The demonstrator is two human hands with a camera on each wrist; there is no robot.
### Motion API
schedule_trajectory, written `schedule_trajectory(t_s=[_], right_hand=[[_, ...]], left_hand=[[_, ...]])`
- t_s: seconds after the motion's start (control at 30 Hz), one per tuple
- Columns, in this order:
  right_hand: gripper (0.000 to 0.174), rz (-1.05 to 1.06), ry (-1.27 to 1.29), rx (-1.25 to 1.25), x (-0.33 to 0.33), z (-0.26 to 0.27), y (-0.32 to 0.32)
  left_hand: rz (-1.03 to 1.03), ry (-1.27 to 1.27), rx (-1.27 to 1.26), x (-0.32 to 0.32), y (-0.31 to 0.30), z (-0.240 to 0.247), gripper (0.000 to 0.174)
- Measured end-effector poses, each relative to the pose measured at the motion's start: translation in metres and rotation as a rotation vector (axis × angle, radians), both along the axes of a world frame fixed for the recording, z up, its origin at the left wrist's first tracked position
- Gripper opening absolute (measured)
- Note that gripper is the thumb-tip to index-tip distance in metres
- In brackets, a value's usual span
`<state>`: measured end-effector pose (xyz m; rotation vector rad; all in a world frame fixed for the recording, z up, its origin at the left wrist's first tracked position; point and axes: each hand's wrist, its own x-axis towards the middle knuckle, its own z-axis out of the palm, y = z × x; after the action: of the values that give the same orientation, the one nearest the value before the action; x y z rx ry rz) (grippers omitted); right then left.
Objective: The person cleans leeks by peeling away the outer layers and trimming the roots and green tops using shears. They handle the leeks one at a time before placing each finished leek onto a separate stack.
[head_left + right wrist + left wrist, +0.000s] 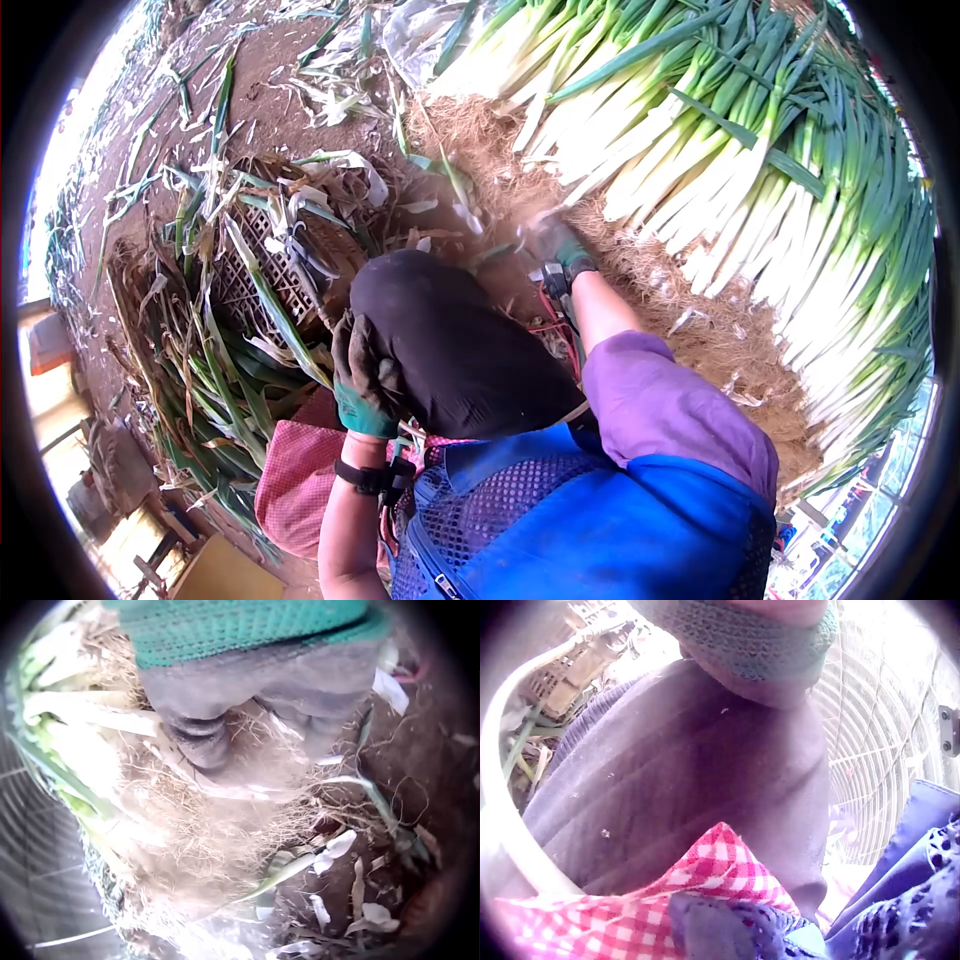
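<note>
Two gloved hands work apart from each other. The right hand (557, 245) reaches forward on a bare forearm into a mat of pale brown roots (640, 260). In the right wrist view its dark thumb (199, 739) and fingers (315, 724) point down into the root tangle, touching it, but whether they pinch a stalk cannot be told, and the head view shows the hand blurred. White stalks (75, 712) lie just beside the thumb, and torn leaf scraps (330, 862) lie on the dark soil below. The roots belong to a big heap of green onions (720, 150) laid side by side, white ends toward the person and green tops fanning away. The left hand (362, 375) rests against the side of the person's black-clad knee (450, 340), fingers relaxed and holding nothing; the left wrist view shows only its cuff and dark cloth. A red checked cloth (300, 480) lies beneath that knee. Left of the knee, a woven basket (255, 285) sits half buried under trimmed leaves (215, 390). A purple sleeve (670, 400) and blue mesh vest (560, 520) fill the near edge.
</note>
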<state>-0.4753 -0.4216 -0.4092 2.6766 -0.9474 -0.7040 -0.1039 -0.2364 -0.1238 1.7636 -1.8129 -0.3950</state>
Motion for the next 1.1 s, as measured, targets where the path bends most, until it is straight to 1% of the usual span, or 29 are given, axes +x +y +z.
schedule_trajectory(t_s=[0.03, 0.13, 0.17, 0.2, 0.23, 0.27, 0.3, 0.33, 0.37, 0.4, 0.43, 0.5, 0.53, 0.63, 0.73, 0.77, 0.8, 0.83, 0.93, 0.97, 1.07, 1.1], right_hand=[[0.014, -0.103, -0.147, 0.001, -0.007, -0.046, -0.002], [0.02, -0.488, -0.611, 0.207, 0.008, -0.041, -0.001], [0.02, -0.804, -0.755, 0.391, 0.017, -0.02, 0.009], [0.02, -1.076, -0.959, 0.552, 0.028, -0.012, 0.015], [0.02, -1.455, -1.33, 0.804, 0.038, -0.012, 0.017], [0.02, -1.742, -1.674, 1.004, 0.048, -0.013, 0.016], [0.021, -1.934, -1.918, 1.099, 0.055, -0.014, 0.009], [0.021, -2.015, -2.074, 1.16, 0.06, -0.015, -0.001], [0.021, -2.042, -2.183, 1.207, 0.061, -0.02, -0.015], [0.022, -2.039, -2.267, 1.258, 0.056, -0.027, -0.032], [0.022, -2.024, -2.339, 1.301, 0.051, -0.034, -0.051], [0.023, -2.006, -2.474, 1.348, 0.047, -0.042, -0.077], [0.023, -2.011, -2.581, 1.369, 0.047, -0.047, -0.082], [0.025, -1.976, -2.767, 1.455, 0.05, -0.049, -0.084], [0.026, -1.857, -2.959, 1.648, 0.047, -0.045, -0.087], [0.027, -1.856, -2.997, 1.649, 0.051, -0.041, -0.088], [0.031, -1.894, -2.998, 1.241, 0.068, -0.018, -0.096], [0.023, -2.222, -3.081, 1.086, 0.09, 0.043, -0.105], [0.022, -1.854, -2.833, 1.67, 0.087, 0.068, -0.101], [0.024, -2.034, -2.795, 1.681, 0.095, 0.096, -0.108], [0.027, -1.691, -2.973, 1.393, 0.117, 0.1, -0.123], [0.026, -1.647, -2.891, 1.564, 0.112, 0.104, -0.122]], left_hand=[[0.011, 0.001, -0.009, -0.001, 0.0, 0.0, 0.059], [-0.005, -0.004, -0.007, -0.002, -0.004, 0.002, 0.06], [-0.008, -0.003, -0.002, -0.003, -0.006, 0.002, 0.06], [-0.017, -0.002, -0.006, -0.003, -0.007, 0.001, 0.06], [-0.025, 0.0, -0.016, -0.004, -0.01, -0.001, 0.06], [-0.032, 0.001, -0.027, -0.004, -0.014, -0.002, 0.06], [-0.045, 0.002, -0.035, -0.004, -0.018, -0.002, 0.059], [-0.053, 0.013, -0.029, -0.005, -0.021, -0.001, 0.059], [-0.059, 0.024, -0.016, -0.006, -0.023, 0.001, 0.058], [-0.068, 0.035, -0.003, -0.005, -0.024, 0.002, 0.058], [-0.083, 0.053, 0.035, -0.003, -0.02, 0.0, 0.063], [-0.092, 0.06, 0.027, -0.001, -0.02, -0.002, 0.062], [-0.096, 0.06, 0.02, 0.0, -0.02, -0.005, 0.062], [-0.101, 0.093, 0.04, -0.001, -0.025, -0.002, 0.062], [-0.122, 0.12, 0.036, 0.003, -0.025, -0.006, 0.062], [-0.117, 0.121, 0.043, 0.003, -0.024, -0.006, 0.062], [-0.111, 0.121, 0.05, 0.003, -0.024, -0.005, 0.062], [-0.107, 0.121, 0.058, 0.003, -0.024, -0.004, 0.062], [-0.099, 0.065, 0.04, 0.003, -0.025, -0.004, 0.06], [-0.095, 0.076, 0.029, 0.002, -0.024, -0.003, 0.06], [-0.087, 0.09, 0.012, 0.0, -0.024, -0.004, 0.06], [-0.084, 0.088, 0.014, -0.002, -0.025, -0.004, 0.06]])
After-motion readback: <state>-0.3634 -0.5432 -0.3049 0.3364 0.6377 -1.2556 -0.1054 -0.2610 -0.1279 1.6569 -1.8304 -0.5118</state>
